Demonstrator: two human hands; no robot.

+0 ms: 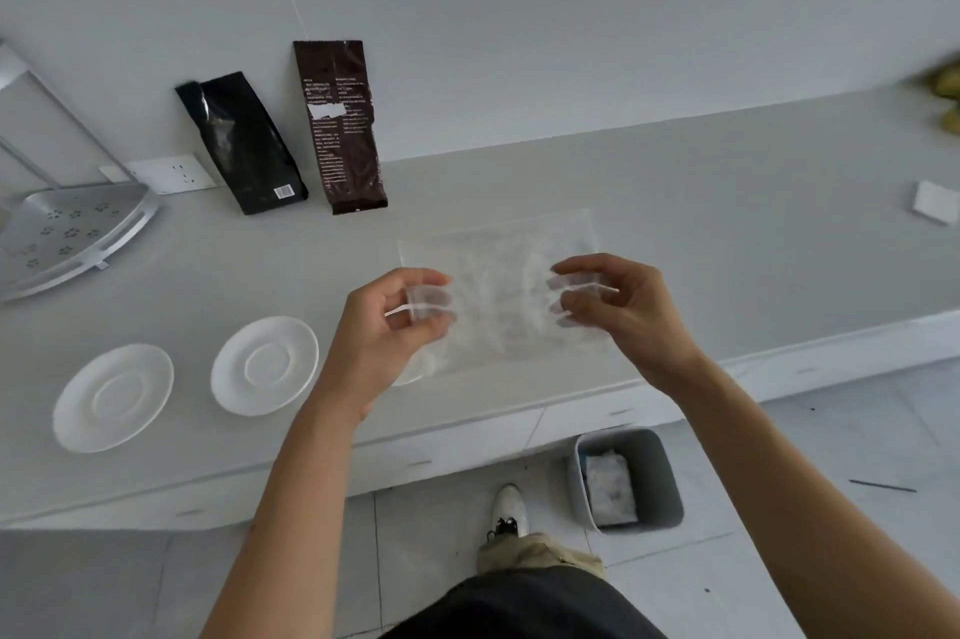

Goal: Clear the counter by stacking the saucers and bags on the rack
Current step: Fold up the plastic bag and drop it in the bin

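I hold a clear plastic bag (pixel 498 295) flat above the counter. My left hand (pixel 387 326) pinches its left edge and my right hand (pixel 618 311) pinches its right edge. Two white saucers lie on the counter at the left: one (pixel 113 398) far left, one (pixel 265 365) beside my left wrist. A sliver of a third saucer (pixel 410 376) shows under the bag. A black bag (pixel 241 142) and a brown bag (pixel 340 126) lean against the wall at the back. The metal corner rack (pixel 67 236) stands at the far left.
A white wall socket (pixel 171 173) sits beside the rack. A small white block (pixel 935 202) lies at the counter's right end, with a blurred yellow object (pixel 943 90) behind it. On the floor below stand a grey bin (pixel 626 477) and my shoe (pixel 509 508).
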